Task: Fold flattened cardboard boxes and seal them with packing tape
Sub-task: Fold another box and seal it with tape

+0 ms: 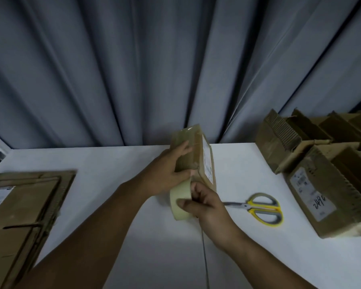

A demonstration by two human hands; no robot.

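Brown cardboard box (196,159), small and folded, stands mid-way along the white table (113,163), gripped by the left hand (171,174). The right hand (204,203) clasps a pale packing-tape roll (178,201) at its near edge. Sealing seems underway. Folded brown boxes (321,163) sit right; flattened brown cartons (23,205) wait left, likely still to do.

Dim in here, with a cool bluish cast over everything. The white table (113,163) takes most of the light, brightest in a patch near its front middle. Deep shadow sits between the folds of the curtain (133,69), and those folds fan outward toward the corners, stretched by the wide lens. A small glare flashes off the shiny top of the box (197,157), and there's soft shadow at its base. The left hand (169,172) and right hand (206,205) look dark, the tape roll (177,192) pale. The flat cardboard (19,215) at left is smeared. Fine label print on the open boxes (313,197) is too soft to read.
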